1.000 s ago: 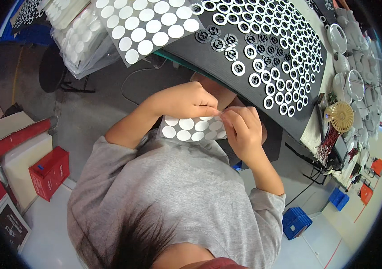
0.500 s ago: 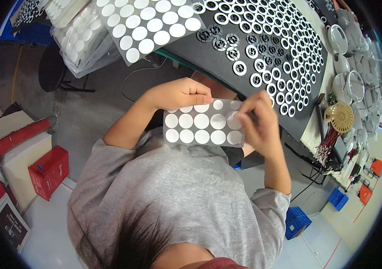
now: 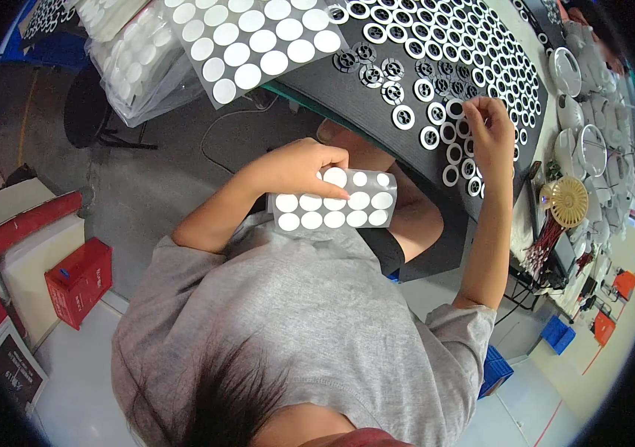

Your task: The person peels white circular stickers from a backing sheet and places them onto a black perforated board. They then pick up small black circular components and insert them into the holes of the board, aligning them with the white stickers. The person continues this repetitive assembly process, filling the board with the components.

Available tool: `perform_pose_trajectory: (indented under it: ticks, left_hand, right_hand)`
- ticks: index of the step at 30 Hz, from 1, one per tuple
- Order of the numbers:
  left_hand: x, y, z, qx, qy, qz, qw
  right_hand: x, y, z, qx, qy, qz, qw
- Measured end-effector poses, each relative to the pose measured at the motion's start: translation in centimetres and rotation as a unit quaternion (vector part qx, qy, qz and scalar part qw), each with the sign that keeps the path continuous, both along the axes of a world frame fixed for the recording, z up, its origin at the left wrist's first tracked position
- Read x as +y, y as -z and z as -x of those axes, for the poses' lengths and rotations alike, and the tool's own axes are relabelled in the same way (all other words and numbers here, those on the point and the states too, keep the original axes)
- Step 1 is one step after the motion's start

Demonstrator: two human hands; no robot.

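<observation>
Right hand [image 3: 493, 145] has moved over the black table [image 3: 358, 106], white ring [image 3: 455, 109] pinched, left hand [image 3: 297, 170] gripping a sheet [image 3: 343, 211], grey floor [image 3: 146, 186] beyond.

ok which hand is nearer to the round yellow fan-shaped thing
Right. The right hand is over the black work surface, to the left of the yellow thing; the left hand is much farther left, holding the sheet of white dots.

A red box [image 3: 79, 283] stood near a white-edged black panel [image 3: 16, 370]; at right, a yellow fan [image 3: 570, 203] sat beside red wires [image 3: 544, 249], and a blue crate [image 3: 495, 372] stood on the floor [image 3: 530, 402].
</observation>
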State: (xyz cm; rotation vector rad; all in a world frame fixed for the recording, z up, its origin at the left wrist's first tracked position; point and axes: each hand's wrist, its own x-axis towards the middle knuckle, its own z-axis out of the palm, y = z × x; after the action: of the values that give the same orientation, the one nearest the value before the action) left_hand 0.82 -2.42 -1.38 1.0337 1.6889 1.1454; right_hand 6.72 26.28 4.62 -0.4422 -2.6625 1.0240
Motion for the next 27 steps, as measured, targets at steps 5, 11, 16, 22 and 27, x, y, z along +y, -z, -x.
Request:
perform_pose_trajectory:
  ticks: [5, 11, 16, 22, 27]
  left_hand:
    - [-0.1, 0.5, 0.1, 0.030, 0.005, -0.006, 1.000]
    - [0.0, 0.5, 0.1, 0.040, 0.017, -0.007, 0.999]
    - [0.0, 0.3, 0.0, 0.047, 0.026, -0.004, 0.999]
    - [0.0, 0.5, -0.2, 0.049, 0.042, -0.014, 0.998]
    - [-0.1, 0.2, -0.4, 0.095, 0.041, -0.029, 0.994]
  right_hand:
    - [-0.7, 0.2, 0.5, 0.003, -0.004, -0.016, 1.000]
    - [-1.1, -0.2, 0.7, -0.002, 0.000, -0.069, 0.998]
    - [-0.8, 0.3, 0.8, -0.002, 0.005, -0.107, 0.994]
    - [-1.3, 0.1, 0.4, 0.044, 0.009, -0.161, 0.986]
    - [-5.6, -3.0, -1.8, 0.013, -0.093, -0.073, 0.993]
